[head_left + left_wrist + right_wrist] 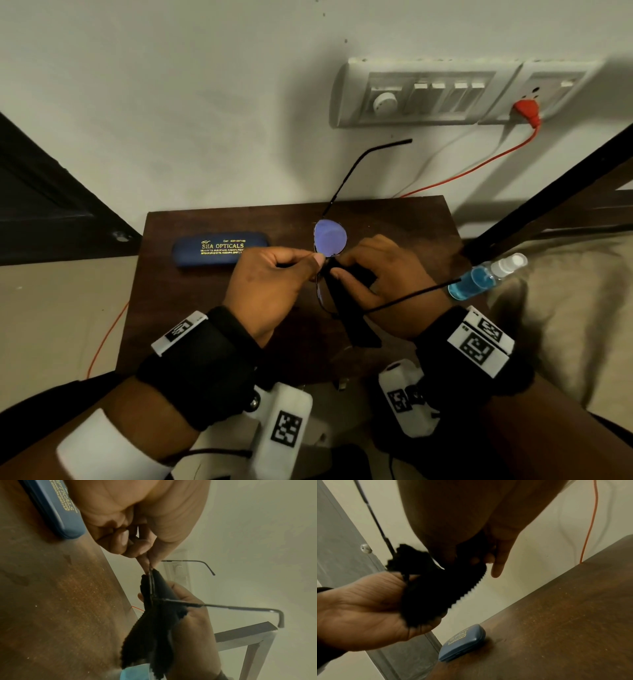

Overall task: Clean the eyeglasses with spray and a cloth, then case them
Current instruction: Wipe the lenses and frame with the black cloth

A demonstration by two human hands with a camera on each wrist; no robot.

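One lens of the glasses is covered by the cloth and right hand, the case's small print is unreadable, and the bottle is cropped in the left wrist view.

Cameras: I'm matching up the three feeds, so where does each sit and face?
Head: worn on the head, looking down at the dark wooden table; both hands, wristbands show.
Left wrist: along the left hand pinching the thin-framed eyeglasses.
Right wrist: along the right hand gripping the black cloth.
All share the blue eyeglass case.
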